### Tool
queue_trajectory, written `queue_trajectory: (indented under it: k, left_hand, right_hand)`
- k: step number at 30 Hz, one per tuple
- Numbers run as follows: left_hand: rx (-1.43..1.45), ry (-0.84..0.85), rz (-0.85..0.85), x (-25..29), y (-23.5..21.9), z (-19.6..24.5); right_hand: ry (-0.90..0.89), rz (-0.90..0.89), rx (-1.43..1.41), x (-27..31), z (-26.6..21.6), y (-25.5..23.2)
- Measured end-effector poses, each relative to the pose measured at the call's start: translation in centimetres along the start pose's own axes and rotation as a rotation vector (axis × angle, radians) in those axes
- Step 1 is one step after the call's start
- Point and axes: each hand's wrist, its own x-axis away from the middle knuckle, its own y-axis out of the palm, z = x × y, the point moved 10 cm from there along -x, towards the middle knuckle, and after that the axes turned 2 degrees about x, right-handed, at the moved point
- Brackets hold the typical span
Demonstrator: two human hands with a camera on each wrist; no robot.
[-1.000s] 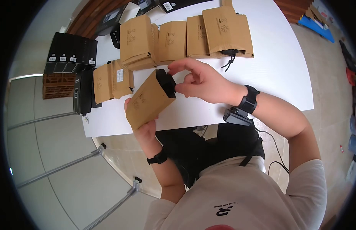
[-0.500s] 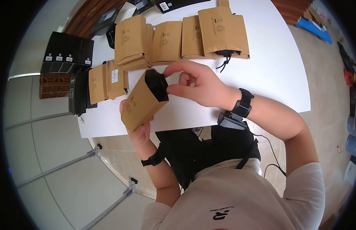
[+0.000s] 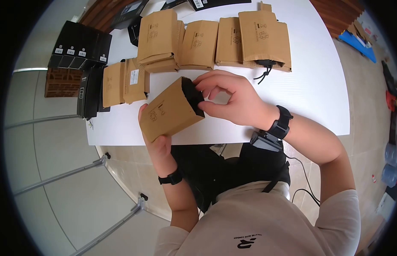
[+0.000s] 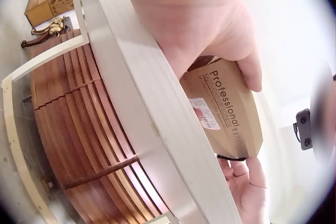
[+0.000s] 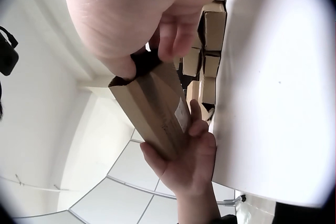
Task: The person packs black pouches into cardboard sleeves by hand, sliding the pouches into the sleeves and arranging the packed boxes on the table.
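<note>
A brown cardboard box (image 3: 170, 113) is held tilted above the table's front edge, in the grip of my left hand (image 3: 161, 147) round its lower end. Dark material (image 3: 191, 96) fills its upper open end, where the thumb and fingers of my right hand (image 3: 239, 100) pinch. In the left wrist view the box (image 4: 228, 106) shows printing and a white label, with the right hand (image 4: 248, 190) at its far end. The right wrist view shows the right fingertips at the black item (image 5: 147, 64) in the opening, their exact hold partly hidden, and the left hand (image 5: 191, 163) gripping below.
Several brown boxes (image 3: 199, 45) stand along the back of the white table (image 3: 313, 94), one with a black cord (image 3: 263, 77) hanging out. Two more brown boxes (image 3: 114, 85) lie at the left, beside black boxes (image 3: 88, 91). Other black boxes (image 3: 81, 42) stand behind them.
The box has turned slightly and sits a little farther right in the head view. My right fingers have shifted with it, more of them now at the opening. The head view has moved a little.
</note>
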Motion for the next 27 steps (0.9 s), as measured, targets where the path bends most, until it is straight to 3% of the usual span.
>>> queue_trajectory:
  k: [4,6,9,13,15,18,22,27]
  left_hand:
    - [0.084,-0.013,0.066,0.1,0.4,0.2]
    - [-0.01,0.004,0.075,0.0,0.2,0.2]
    - [-0.081,0.004,0.095,-0.1,0.1,0.3]
    - [-0.088,-0.025,0.143,-0.2,0.4,0.1]
    - [-0.135,-0.007,0.076,-0.2,0.7,0.1]
    - [-0.152,-0.028,0.08,-0.2,0.7,0.0]
    - [-0.199,-0.014,0.111,-0.3,0.4,0.5]
    - [-0.016,-0.09,0.068,-0.3,0.9,0.1]
  right_hand:
    - [0.179,0.014,-0.243,0.3,2.1,0.2]
    - [0.393,0.014,-0.578,0.8,4.0,0.8]
    - [0.407,0.008,-0.68,0.4,3.8,0.8]
    - [0.404,-0.008,-0.639,0.4,4.1,0.9]
    - [0.268,-0.03,-0.486,0.3,3.5,1.0]
    - [0.261,-0.047,-0.368,0.3,2.9,0.9]
    - [0.338,-0.045,-0.486,0.5,3.2,1.2]
    - [0.224,-0.111,-0.304,0.4,2.5,1.3]
